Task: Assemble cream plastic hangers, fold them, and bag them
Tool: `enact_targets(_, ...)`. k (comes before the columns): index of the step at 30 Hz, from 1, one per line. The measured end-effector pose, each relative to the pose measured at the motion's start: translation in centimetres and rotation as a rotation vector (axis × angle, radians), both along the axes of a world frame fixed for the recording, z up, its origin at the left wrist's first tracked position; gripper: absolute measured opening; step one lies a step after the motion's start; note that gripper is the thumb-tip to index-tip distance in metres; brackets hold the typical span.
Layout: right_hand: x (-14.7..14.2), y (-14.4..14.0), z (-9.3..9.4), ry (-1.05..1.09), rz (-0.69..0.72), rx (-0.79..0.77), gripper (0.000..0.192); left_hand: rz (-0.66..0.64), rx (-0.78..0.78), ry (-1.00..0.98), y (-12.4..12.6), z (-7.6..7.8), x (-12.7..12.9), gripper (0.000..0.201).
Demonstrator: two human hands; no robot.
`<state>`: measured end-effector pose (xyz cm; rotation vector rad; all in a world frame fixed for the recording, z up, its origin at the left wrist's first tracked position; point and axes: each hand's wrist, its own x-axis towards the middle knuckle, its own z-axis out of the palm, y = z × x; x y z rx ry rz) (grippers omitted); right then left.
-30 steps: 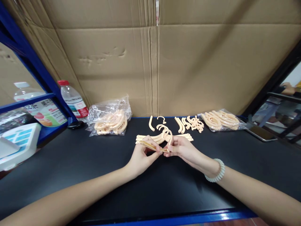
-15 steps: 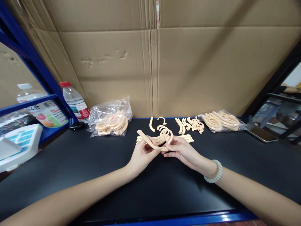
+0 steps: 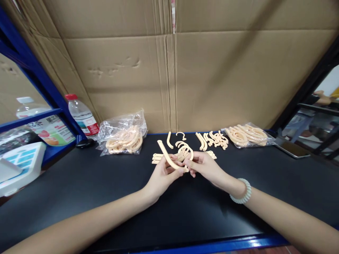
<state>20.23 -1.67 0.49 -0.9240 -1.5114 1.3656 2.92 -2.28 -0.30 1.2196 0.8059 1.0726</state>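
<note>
My left hand (image 3: 162, 176) grips a long curved cream plastic arm piece (image 3: 166, 156), whose free end points up and to the left. My right hand (image 3: 204, 166) pinches a cream hook piece (image 3: 186, 151) against the arm piece's near end, so the two parts meet between my fingertips. Just behind my hands a small pile of assembled cream hangers (image 3: 158, 156) lies flat on the black tabletop (image 3: 111, 197). A pale bead bracelet (image 3: 241, 192) sits on my right wrist.
Loose cream hooks and arms (image 3: 209, 139) lie along the back edge. Clear bags of the same parts rest at back left (image 3: 123, 135) and back right (image 3: 247, 135). A water bottle (image 3: 82, 114), a blue shelf frame (image 3: 39, 81) and a cardboard wall (image 3: 172, 70) bound the table.
The arm piece in my left hand has swung from lying nearly flat to pointing up and left. Both hands stayed together over the same spot.
</note>
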Motion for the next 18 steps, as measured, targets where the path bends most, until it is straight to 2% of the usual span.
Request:
enact_targets(2,0.0,0.0,0.2,-0.001,0.027,0.013,0.033,-0.054,-0.005,0.01,-0.1,0.0,0.1,0.035)
enact_targets(4,0.4,0.3,0.5,0.003,0.037,0.004,0.033,-0.051,-0.01,0.016,-0.1,0.0,0.2,0.031)
enact_targets(7,2.1,1.7,1.0,-0.077,-0.05,0.05,0.033,-0.003,-0.035,-0.018,0.1,-0.2,0.1,0.029)
enact_targets(8,3.0,2.3,1.1,-0.156,-0.11,0.122,0.031,0.007,-0.045,-0.027,0.1,-0.3,0.1,0.03)
enact_targets(10,5.1,3.8,1.1,-0.408,-0.248,0.376,0.02,0.012,-0.058,-0.028,0.2,-0.4,0.0,0.031)
enact_targets(12,7.0,5.1,0.7,-0.677,-0.282,0.607,0.01,0.008,-0.061,-0.016,0.2,-0.3,0.0,0.031)
enact_targets(13,7.7,5.7,0.5,-0.773,-0.271,0.673,0.01,0.007,-0.061,-0.009,0.2,-0.3,0.0,0.032)
enact_targets(18,8.6,7.2,-0.7,-0.957,-0.193,0.746,0.016,-0.003,-0.071,0.008,0.2,-0.1,0.1,0.033)
